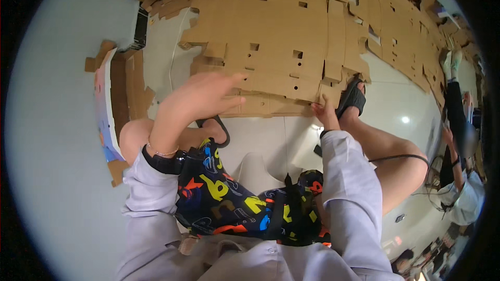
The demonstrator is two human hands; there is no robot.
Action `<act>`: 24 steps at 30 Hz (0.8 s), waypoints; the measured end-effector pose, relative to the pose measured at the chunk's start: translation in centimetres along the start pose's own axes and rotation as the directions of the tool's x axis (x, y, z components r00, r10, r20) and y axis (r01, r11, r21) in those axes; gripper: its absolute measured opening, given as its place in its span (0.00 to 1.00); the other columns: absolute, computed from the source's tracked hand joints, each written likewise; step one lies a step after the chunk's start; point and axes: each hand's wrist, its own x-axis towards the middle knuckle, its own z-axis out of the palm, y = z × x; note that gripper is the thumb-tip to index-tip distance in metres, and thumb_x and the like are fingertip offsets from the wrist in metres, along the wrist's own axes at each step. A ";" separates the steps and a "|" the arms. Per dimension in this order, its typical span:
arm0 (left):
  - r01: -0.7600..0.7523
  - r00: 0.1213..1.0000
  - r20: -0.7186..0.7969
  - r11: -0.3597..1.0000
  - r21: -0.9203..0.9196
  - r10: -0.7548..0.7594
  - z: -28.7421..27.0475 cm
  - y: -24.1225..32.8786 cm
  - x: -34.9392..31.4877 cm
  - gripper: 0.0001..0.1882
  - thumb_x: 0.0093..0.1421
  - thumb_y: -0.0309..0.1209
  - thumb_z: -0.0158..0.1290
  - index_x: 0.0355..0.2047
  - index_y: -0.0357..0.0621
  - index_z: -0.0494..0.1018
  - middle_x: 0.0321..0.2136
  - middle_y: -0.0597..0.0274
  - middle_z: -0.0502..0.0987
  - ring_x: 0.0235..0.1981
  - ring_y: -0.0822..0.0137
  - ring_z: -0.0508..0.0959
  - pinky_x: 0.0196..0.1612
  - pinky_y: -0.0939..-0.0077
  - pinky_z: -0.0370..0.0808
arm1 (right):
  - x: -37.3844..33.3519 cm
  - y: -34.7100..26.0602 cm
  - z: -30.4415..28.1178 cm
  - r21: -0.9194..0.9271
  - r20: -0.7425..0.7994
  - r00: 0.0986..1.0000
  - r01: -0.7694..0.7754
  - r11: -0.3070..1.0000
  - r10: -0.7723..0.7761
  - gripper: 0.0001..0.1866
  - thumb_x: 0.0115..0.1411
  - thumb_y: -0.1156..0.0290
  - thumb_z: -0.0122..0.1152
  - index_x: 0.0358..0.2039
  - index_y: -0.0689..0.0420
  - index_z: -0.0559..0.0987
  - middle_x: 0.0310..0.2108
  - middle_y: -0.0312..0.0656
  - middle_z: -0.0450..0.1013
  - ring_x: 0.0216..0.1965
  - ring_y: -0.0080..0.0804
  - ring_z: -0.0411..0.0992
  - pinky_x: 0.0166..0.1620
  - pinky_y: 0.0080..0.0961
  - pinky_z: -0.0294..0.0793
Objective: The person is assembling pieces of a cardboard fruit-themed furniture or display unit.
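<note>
Brown die-cut cardboard sheet, upper centre of frame. Left hand wide, lower-left edge; right hand at lower-right edge, grip unclear. Even two-sided support should limit creasing.

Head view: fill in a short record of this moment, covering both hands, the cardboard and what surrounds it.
Cardboard: flat, with cut-out holes
Left hand: blurred, fingers apart, over the cardboard's near left part
Right hand: at the cardboard's near edge, grip unclear
Floor: pale tiles
Left side: carton with coloured outer face
Far right: another person
</note>
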 end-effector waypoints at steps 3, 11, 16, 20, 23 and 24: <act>-0.094 0.986 -0.129 0.993 0.067 0.102 0.1 0.4 0.1 0.27 0.56 0.44 0.49 0.54 0.47 0.63 0.41 0.46 0.74 0.42 0.48 0.72 0.45 0.60 0.69 | -0.2 -0.7 0.7 -0.271 -0.099 0.994 0.020 0.962 -0.048 0.22 0.55 0.50 0.51 0.35 0.59 0.71 0.22 0.41 0.71 0.21 0.33 0.71 0.26 0.29 0.71; -0.011 0.999 0.035 0.996 0.084 0.008 0.8 1.0 1.2 0.26 0.56 0.44 0.49 0.53 0.47 0.63 0.40 0.44 0.73 0.42 0.47 0.72 0.45 0.60 0.69 | -3.0 0.7 3.4 -0.229 -0.240 0.926 0.237 0.944 -0.290 0.16 0.55 0.57 0.52 0.28 0.59 0.72 0.16 0.40 0.70 0.15 0.29 0.69 0.18 0.25 0.69; -0.027 0.999 0.037 0.996 0.090 0.024 0.5 1.0 1.6 0.27 0.56 0.45 0.48 0.55 0.50 0.62 0.41 0.46 0.73 0.43 0.48 0.72 0.45 0.60 0.69 | -4.3 -1.4 3.8 0.136 -0.444 0.872 0.290 0.947 -0.204 0.14 0.53 0.59 0.59 0.24 0.57 0.71 0.11 0.36 0.65 0.12 0.26 0.66 0.15 0.19 0.65; -0.010 0.999 0.037 0.994 0.110 0.006 0.3 1.1 1.8 0.28 0.56 0.46 0.48 0.55 0.51 0.62 0.39 0.47 0.74 0.42 0.49 0.73 0.44 0.60 0.70 | -2.4 -3.5 5.3 0.015 -0.224 0.867 0.461 0.887 -0.446 0.17 0.50 0.58 0.64 0.27 0.58 0.71 0.17 0.39 0.70 0.14 0.26 0.67 0.17 0.22 0.66; -0.031 0.998 0.053 0.998 0.047 0.029 0.3 1.1 2.1 0.26 0.57 0.43 0.48 0.55 0.49 0.62 0.43 0.47 0.72 0.43 0.49 0.72 0.45 0.63 0.70 | 0.4 -2.9 6.6 -0.325 -0.232 0.682 0.618 0.716 -0.694 0.20 0.48 0.57 0.65 0.31 0.60 0.71 0.23 0.41 0.72 0.17 0.27 0.68 0.18 0.24 0.67; -0.034 0.998 0.052 0.998 0.057 0.031 0.4 1.0 2.3 0.26 0.57 0.43 0.48 0.55 0.49 0.62 0.43 0.47 0.72 0.43 0.49 0.72 0.45 0.63 0.70 | 1.2 -2.3 6.9 -0.560 -0.239 0.541 0.602 0.570 -0.806 0.22 0.48 0.58 0.66 0.34 0.61 0.71 0.25 0.42 0.72 0.18 0.28 0.68 0.18 0.25 0.67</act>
